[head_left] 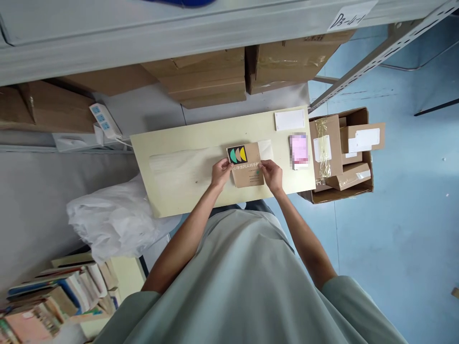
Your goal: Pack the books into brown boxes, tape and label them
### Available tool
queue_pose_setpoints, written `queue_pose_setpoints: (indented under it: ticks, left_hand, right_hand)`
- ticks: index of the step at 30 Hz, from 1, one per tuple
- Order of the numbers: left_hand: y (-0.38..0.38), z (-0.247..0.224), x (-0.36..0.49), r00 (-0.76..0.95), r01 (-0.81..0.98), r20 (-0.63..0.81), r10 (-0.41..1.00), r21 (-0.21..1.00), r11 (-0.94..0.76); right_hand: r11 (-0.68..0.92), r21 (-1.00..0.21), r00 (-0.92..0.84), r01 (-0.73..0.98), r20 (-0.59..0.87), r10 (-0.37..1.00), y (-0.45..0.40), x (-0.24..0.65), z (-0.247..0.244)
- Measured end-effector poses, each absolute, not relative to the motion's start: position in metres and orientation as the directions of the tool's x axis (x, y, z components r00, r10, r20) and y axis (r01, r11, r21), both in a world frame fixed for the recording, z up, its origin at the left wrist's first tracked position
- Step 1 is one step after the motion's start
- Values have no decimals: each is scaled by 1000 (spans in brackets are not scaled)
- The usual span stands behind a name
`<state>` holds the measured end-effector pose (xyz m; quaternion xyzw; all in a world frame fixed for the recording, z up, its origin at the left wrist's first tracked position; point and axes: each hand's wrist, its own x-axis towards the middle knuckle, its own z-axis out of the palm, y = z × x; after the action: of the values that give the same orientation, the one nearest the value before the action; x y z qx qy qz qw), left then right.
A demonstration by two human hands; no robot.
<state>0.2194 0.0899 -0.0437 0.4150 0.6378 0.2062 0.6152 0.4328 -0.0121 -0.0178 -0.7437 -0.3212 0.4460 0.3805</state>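
A small brown book [248, 177] with Chinese lettering and a black panel of green, tan and yellow shapes is held just over the pale table [179, 191]. My left hand [221, 173] pinches its left edge. On its opposite side, my right hand [271, 175] grips the right edge between thumb and fingers. Beneath the book, a whitish paper sheet or sleeve [266, 149] shows past its upper right corner. Whether the book touches the tabletop I cannot tell.
Right of the book lie a white label sheet [290, 120] and a pink item [299, 149], partly blurred. A carton [370, 174] of smaller boxes stands beyond the table's right end. White plastic bags [111, 215] and stacked books [84, 286] are at left. Shelving [179, 36] borders the far side.
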Motion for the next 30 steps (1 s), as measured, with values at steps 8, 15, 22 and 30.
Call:
queue_pose_setpoints:
  ticks: [8,15,22,30]
  left_hand:
    - [101,-58,202,-68,338,-570,819,759,557]
    - [97,-68,199,-114,348,-585,803,733,584]
    - [101,-70,191,-77,322,-608,790,735,597]
    - [106,-68,193,-85,498,-562,823,691,524]
  right_hand:
    - [-534,-817,346,216,-448,825,9,415,-46]
    - [-531,-794,349,295,-428,834,11,405,-49]
    - [-503,-763,303,406,-407,862,10,406,-57]
    - [-519,-709,282,478,-435,855,13,407,-61]
